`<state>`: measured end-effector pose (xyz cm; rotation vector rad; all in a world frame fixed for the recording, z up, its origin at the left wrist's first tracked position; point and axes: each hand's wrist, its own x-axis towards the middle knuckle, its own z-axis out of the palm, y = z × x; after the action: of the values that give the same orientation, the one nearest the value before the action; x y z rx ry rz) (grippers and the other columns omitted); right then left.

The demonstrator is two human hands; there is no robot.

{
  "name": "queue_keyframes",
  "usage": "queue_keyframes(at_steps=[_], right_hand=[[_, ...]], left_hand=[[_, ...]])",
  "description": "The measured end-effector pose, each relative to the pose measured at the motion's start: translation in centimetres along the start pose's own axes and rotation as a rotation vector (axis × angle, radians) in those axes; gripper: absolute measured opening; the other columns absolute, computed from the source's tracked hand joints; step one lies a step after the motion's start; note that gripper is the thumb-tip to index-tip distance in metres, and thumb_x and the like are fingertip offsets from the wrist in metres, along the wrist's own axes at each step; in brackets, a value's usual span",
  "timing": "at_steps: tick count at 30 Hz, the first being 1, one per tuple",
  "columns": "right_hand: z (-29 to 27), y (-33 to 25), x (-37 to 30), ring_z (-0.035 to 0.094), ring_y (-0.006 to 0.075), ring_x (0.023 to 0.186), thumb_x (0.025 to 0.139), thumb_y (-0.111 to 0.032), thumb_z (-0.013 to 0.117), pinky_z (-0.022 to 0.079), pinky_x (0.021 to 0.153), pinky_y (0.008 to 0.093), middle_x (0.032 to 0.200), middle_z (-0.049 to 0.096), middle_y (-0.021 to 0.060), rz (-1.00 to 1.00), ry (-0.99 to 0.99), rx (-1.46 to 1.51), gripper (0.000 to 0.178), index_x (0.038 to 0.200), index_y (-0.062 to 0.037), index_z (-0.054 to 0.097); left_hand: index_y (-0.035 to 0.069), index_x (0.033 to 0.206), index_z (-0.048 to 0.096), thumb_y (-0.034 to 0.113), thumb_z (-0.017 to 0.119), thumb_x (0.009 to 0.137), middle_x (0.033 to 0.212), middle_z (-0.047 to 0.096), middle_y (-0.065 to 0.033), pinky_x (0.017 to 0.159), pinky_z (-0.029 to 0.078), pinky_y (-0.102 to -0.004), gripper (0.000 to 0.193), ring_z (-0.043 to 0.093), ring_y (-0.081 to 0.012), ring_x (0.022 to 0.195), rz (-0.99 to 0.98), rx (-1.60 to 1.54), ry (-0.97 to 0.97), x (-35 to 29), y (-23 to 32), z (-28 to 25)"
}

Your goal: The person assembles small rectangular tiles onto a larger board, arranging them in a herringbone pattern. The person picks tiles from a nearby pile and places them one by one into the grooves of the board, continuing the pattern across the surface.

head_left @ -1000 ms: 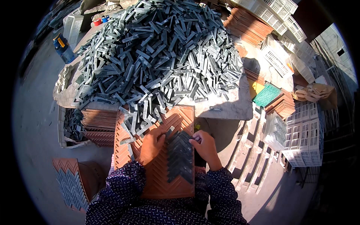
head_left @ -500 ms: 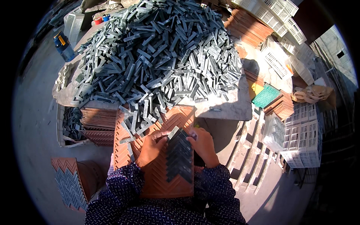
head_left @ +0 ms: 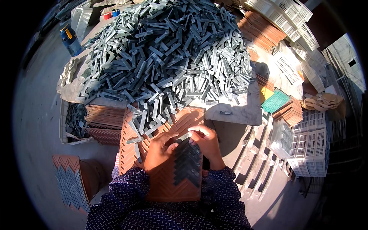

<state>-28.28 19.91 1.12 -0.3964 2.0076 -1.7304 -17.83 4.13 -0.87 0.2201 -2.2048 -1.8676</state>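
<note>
Up and across goes the right hand [head_left: 207,147], its grip now pinched on the small grey-green stone strip [head_left: 183,137] at the head of the dark stone herringbone rows [head_left: 187,163]. The left hand [head_left: 158,150] is at the strip's other end; whether its grip is closed can't be told. Both hands meet at this piece, seemingly not yet settled on the ridged orange-brown board [head_left: 163,191]. Half a second earlier, the right fingers were at the rows' right edge.
</note>
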Motion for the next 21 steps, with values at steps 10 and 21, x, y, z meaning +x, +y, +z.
queue_keyframes(at_steps=[10, 21], right_hand=[[-3.0, 2.1, -0.1, 0.061, 0.0075, 0.071, 0.088, -0.011, 0.062, 0.049, 0.062, 0.0215, 0.082, 0.066, 0.0032, -0.049, 0.122, -0.242, 0.017, 0.100, 0.0008, 0.066], [-3.0, 2.5, -3.2, 0.064, 0.0138, 0.071, 0.084, -0.008, 0.065, 0.050, 0.063, 0.0262, 0.081, 0.067, 0.0095, -0.188, 0.204, -0.480, 0.015, 0.098, -0.0005, 0.066]], left_hand=[[0.001, 0.100, 0.060, 0.010, 0.063, 0.081, 0.097, 0.060, -0.0184, 0.073, 0.051, -0.0434, 0.021, 0.060, -0.0382, 0.087, 0.128, 0.571, 0.004, 0.5, -1.8, 0.4], [0.003, 0.103, 0.061, 0.009, 0.062, 0.081, 0.100, 0.060, -0.0187, 0.072, 0.051, -0.0436, 0.023, 0.061, -0.0385, 0.084, 0.144, 0.565, -0.002, 1.5, -1.9, 1.3]])
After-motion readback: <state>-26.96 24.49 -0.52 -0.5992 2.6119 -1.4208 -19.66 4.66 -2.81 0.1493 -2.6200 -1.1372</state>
